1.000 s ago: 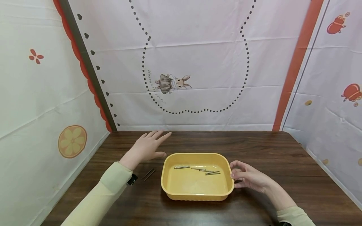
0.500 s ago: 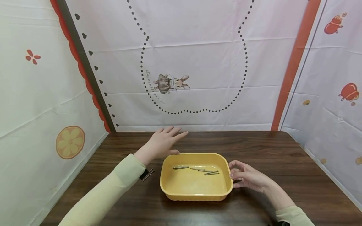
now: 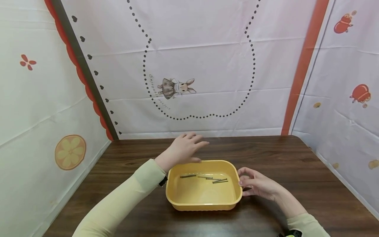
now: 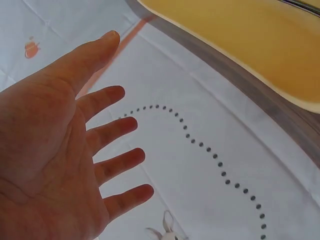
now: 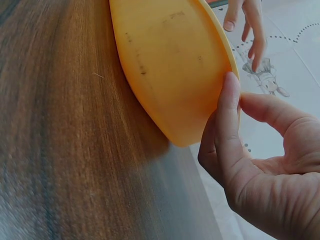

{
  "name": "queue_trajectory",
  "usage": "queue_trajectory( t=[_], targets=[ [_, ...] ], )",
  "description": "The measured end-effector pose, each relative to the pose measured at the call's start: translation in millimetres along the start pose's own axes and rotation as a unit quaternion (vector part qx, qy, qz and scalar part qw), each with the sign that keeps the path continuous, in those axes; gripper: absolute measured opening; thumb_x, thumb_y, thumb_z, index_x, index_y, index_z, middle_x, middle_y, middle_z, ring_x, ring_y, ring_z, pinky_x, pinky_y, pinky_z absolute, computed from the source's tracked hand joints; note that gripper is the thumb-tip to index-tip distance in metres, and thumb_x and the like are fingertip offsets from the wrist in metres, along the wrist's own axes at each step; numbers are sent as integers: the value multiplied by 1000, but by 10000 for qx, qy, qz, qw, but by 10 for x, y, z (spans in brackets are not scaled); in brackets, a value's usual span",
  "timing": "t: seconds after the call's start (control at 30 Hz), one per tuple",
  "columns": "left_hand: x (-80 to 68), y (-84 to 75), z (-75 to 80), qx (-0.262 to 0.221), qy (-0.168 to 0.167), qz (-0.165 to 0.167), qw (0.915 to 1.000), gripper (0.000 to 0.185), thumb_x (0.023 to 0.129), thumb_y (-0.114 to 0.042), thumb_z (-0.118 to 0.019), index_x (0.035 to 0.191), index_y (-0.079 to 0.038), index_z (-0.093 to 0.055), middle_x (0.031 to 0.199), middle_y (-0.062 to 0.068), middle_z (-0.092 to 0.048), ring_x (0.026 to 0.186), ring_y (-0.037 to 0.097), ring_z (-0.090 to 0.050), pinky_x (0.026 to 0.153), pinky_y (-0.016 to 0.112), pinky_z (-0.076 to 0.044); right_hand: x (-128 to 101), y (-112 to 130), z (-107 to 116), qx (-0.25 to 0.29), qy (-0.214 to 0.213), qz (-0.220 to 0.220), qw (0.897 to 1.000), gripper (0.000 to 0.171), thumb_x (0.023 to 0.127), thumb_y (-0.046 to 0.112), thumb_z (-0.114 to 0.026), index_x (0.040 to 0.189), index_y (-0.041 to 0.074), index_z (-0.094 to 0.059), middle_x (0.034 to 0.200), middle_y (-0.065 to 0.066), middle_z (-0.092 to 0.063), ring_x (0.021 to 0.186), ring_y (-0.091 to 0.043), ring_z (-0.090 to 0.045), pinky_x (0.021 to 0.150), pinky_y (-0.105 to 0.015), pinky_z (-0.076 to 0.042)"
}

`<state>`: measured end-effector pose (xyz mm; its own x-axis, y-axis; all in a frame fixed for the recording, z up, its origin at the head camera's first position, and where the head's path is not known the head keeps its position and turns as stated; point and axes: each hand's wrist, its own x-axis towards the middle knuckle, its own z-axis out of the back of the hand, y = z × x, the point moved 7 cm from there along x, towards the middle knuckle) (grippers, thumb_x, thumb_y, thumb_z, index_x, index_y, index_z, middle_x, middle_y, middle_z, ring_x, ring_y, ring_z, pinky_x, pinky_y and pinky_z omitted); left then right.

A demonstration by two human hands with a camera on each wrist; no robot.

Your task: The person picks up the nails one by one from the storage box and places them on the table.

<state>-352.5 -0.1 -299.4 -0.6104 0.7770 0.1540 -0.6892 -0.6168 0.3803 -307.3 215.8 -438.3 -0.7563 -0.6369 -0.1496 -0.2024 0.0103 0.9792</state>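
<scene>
The left hand (image 3: pixel 186 148) hovered above the far left corner of the yellow tray (image 3: pixel 203 205), fingers spread and nearly straight, palm down, holding nothing; in the left wrist view the left hand (image 4: pixel 60 165) showed its open palm with all fingers (image 4: pixel 112 130) apart and the tray's rim (image 4: pixel 280 95) off beyond the fingertips, not touching them; the right hand (image 3: pixel 257 183) sat at the tray's right side, its fingers loosely curled and its thumb and fingertips against the right rim; in the right wrist view the right hand (image 5: pixel 260 165) had its thumb laid on the tray's outer wall (image 5: pixel 170 75) near the rim, the other fingers bent behind, though whether they truly pinched the rim could not be told; the tray stood on the dark wooden table (image 3: pixel 266 154), between the two hands, just beside the right one and partly beneath the left; inside the tray, toward the side farther from the person, lay several thin dark metal rods (image 3: pixel 219 180), one of them (image 3: pixel 188 176) apart and closer to the left hand, the rest bunched closer to the right; pale yellow sleeves (image 3: pixel 130 194) covered both forearms; behind the hands hung a white printed cloth backdrop with a small rabbit figure (image 3: pixel 177 87) inside a dotted outline.
</scene>
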Motion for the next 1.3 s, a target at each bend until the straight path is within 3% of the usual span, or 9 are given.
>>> queue_trajectory(
  t=[0.33, 0.6, 1.1, 1.3],
  targets=[
    [152, -177, -26, 73, 151, -22, 9999, 72, 86, -62, -62, 148, -29, -44, 153, 1, -44, 139, 24, -45, 110, 45, -43, 22, 9, -16, -30, -16, -5, 10000, 26, 97, 5, -53, 120, 10, -40, 91, 5, -60, 88, -11, -66, 79, -31, -60],
    [280, -357, -178, -77, 233, -108, 9996, 70, 87, -63, -61, 147, -33, -43, 153, -3, -43, 138, 21, -43, 110, 42, -44, -8, 13, -4, 0, -37, -63, 10000, 26, 97, 5, -53, 119, 12, -40, 90, 7, -60, 87, -10, -66, 80, -30, -60],
    [304, -548, -358, -67, 186, -375, 9991, 66, 86, -65, -61, 143, -35, -48, 146, -6, -49, 130, 17, -48, 98, 38, -49, -2, 5, -1, 82, 26, -5, 10000, 25, 98, 2, -51, 119, 13, -41, 91, 7, -61, 87, -9, -66, 79, -29, -59],
    [297, -614, -432, -125, 156, -492, 9986, 61, 86, -64, -61, 139, -35, -53, 136, -8, -54, 118, 15, -52, 87, 33, -51, -3, 15, -35, 98, 120, 75, 9999, 24, 98, 4, -51, 118, 12, -41, 91, 7, -60, 87, -10, -66, 78, -28, -60]
  ],
)
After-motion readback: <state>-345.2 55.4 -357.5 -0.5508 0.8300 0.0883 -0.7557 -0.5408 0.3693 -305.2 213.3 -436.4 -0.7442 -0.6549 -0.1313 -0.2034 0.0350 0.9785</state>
